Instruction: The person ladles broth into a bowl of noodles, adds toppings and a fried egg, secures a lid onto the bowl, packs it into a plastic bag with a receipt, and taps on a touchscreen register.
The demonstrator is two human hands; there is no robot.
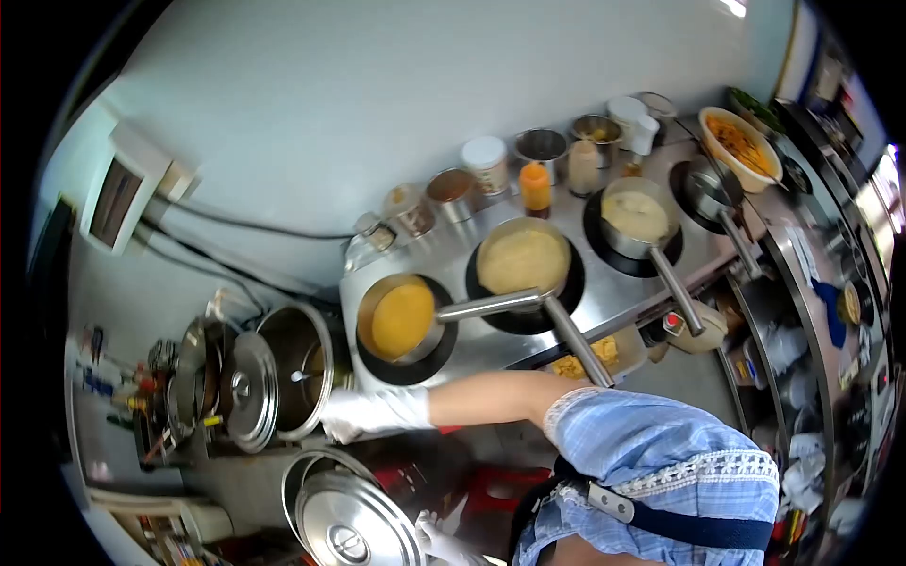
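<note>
My left hand (354,415), in a white glove, reaches to the near rim of a large steel pot (326,368) at the left end of the stove; its fingers are too blurred to read. A ladle-like utensil stands inside that pot, and a steel lid (250,391) leans at its left side. Lower down, my right hand (439,538), also gloved in white, is at the edge of a round steel lid (344,528). That lid lies tilted over another large pot (297,472). How its fingers close on the edge is unclear.
Saucepans with yellow liquid (401,321), pale liquid (524,259) and more pale liquid (634,215) sit on the steel stove (604,297), handles toward me. Jars, an orange bottle (535,189) and steel containers line the wall. Shelves (774,321) stand right; a red stool (495,489) is below.
</note>
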